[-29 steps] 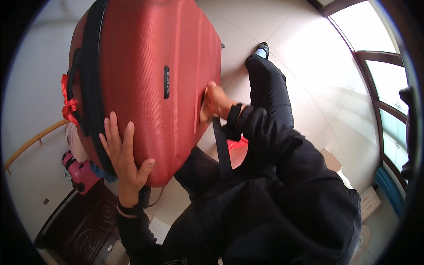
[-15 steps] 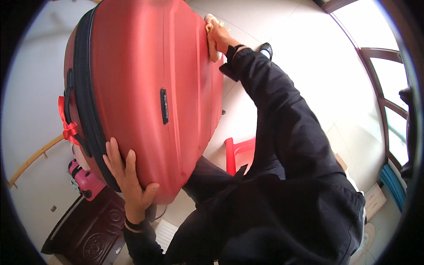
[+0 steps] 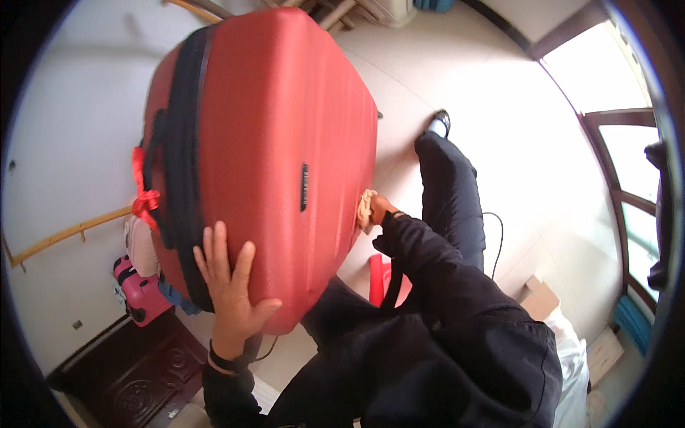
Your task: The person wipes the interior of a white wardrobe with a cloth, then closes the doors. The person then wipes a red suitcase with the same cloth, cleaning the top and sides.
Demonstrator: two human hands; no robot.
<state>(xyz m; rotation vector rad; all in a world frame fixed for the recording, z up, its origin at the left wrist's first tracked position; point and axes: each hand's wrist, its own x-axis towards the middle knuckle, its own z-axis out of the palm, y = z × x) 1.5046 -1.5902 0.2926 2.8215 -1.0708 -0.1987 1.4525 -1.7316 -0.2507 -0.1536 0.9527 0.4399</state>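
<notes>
A large red hard-shell suitcase (image 3: 328, 135) stands in front of me, with a black zip band along its left side. A red ribbon (image 3: 145, 200) is tied to the black carry handle (image 3: 154, 143) there. My left hand (image 3: 232, 292) lies against the near end of the case, fingers spread across the shell and the band. Low on the right face, my right hand (image 3: 382, 208) is closed round a yellowish cloth (image 3: 366, 210) that touches the shell. Part of the cloth and its fingertips are hidden.
Beneath my right arm is a red plastic stool (image 3: 378, 278). A pink suitcase (image 3: 143, 289) and dark carved wooden furniture (image 3: 143, 378) stand at left, below a wooden rail (image 3: 71, 235). A black cable (image 3: 499, 242) lies on the floor, near glazed doors (image 3: 621, 157).
My right hand has drawn the cloth from the far part of the right face down toward me. My left hand stays on the case, which appears shifted slightly right in view.
</notes>
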